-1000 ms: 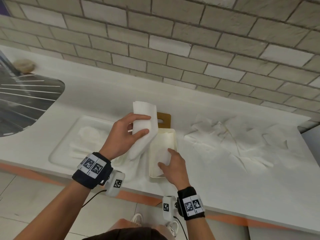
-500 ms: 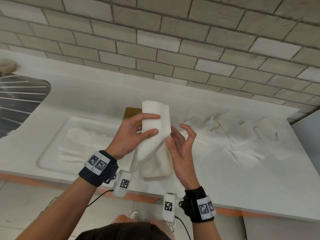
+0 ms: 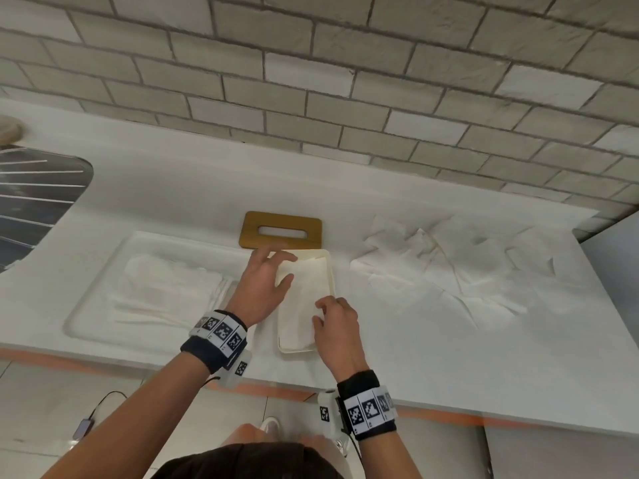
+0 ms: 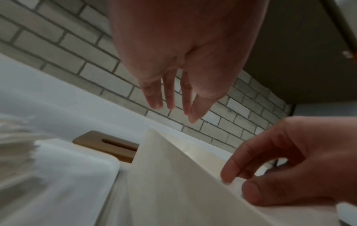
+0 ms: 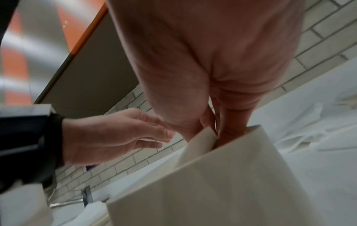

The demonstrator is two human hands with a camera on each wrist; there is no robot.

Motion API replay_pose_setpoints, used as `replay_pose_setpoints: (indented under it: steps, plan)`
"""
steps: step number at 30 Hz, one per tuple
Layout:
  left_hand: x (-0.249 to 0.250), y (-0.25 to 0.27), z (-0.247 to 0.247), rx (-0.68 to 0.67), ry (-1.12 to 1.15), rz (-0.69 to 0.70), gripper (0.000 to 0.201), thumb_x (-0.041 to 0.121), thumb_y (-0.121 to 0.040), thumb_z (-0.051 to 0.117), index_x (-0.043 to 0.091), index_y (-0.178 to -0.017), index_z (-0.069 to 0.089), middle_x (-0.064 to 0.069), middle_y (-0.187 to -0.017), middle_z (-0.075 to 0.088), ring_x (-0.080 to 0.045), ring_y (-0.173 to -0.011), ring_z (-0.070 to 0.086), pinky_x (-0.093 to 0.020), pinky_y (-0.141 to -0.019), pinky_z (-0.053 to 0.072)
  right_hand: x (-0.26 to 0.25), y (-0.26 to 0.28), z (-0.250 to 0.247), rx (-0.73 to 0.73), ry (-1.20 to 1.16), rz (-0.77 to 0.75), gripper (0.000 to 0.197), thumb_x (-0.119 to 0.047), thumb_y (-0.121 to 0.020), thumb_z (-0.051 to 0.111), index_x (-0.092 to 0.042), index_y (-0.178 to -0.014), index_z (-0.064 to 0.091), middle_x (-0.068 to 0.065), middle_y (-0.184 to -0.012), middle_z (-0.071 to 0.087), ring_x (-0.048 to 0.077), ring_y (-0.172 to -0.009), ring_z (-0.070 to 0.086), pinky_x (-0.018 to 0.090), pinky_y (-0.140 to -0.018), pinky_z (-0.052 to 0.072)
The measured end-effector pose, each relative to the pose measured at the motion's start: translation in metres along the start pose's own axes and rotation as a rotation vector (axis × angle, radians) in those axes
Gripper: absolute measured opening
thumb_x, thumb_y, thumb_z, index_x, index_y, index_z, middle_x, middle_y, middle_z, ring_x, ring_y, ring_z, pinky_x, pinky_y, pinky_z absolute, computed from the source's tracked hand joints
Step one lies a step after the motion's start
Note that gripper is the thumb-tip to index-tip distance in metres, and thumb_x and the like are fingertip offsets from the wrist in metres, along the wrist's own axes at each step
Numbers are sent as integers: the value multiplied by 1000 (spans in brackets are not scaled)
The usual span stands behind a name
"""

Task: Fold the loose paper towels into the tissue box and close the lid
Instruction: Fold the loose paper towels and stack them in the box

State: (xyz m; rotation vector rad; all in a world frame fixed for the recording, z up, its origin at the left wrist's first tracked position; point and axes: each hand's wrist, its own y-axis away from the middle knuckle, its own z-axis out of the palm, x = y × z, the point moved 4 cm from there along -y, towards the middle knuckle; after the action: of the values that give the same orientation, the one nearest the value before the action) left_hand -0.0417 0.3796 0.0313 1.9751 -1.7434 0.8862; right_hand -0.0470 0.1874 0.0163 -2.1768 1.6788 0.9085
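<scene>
The white tissue box point(image 3: 333, 281) stands open on the counter, its long side running away from me. A folded paper towel point(image 3: 304, 292) lies inside it. My left hand point(image 3: 283, 267) hovers over the box's far left part with straight fingers point(image 4: 170, 100) and holds nothing. At the near end my right hand point(image 3: 323, 311) has curled fingers point(image 4: 231, 172) and thumb pinching the towel at the box rim point(image 5: 222, 183). The wooden lid point(image 3: 249, 233) with its slot lies flat just behind the box. Several loose paper towels point(image 3: 449, 271) are spread crumpled to the right.
A shallow white tray point(image 3: 103, 271) to the left holds more flattened towels point(image 3: 166, 288). A metal sink point(image 3: 34, 195) sits at the far left. A brick wall backs the counter, and the counter's front edge runs just below my wrists.
My left hand has lowered the folded towel into the box and let go. The right hand came down from beside the towel to the box's near end and took hold of it.
</scene>
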Motion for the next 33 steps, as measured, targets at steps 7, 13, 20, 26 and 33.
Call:
replay_pose_setpoints:
  steps: [7, 13, 20, 26, 33]
  plan:
    - [11, 8, 49, -686, -633, 82, 99, 75, -90, 60, 35, -167, 13, -4, -176, 11, -36, -161, 16, -73, -123, 2, -3, -2, 1, -70, 218, -73, 39, -9, -105, 57, -12, -143, 55, 11, -133, 58, 35, -117, 63, 42, -94, 52]
    - [5, -3, 61, -786, -787, 59, 140, 89, -64, 73, 47, -164, -15, -3, -177, -15, -43, -162, -5, -81, -114, -12, 31, -17, -38, 178, -39, -123, 12, -20, -103, 62, -24, -111, 69, -2, -103, 75, 14, -87, 72, 32, -81, 61]
    - [75, -5, 36, -227, -456, 112, 50, 45, -100, 67, 28, -146, 56, 4, -152, 54, -24, -145, 48, -45, -121, 37, 164, -78, -83, 4, 503, -9, 61, 1, -84, 66, -20, -141, 54, 6, -148, 51, 31, -131, 54, 46, -102, 51]
    - [132, 11, 83, -161, -54, 95, 23, 43, -102, 65, 34, -122, 67, 16, -120, 71, -8, -106, 68, -38, -91, 58, 204, -119, -104, 39, 632, -307, 27, -7, -80, 82, -15, -106, 78, 5, -130, 69, 31, -126, 65, 46, -98, 53]
    - [154, -7, 124, -55, 29, -20, 51, 47, -101, 65, 26, -145, 50, 5, -141, 59, -17, -128, 58, -37, -104, 52, 202, -130, -151, 23, -122, -220, 18, -30, -108, 63, -15, -117, 64, 0, -111, 72, 23, -104, 69, 41, -95, 58]
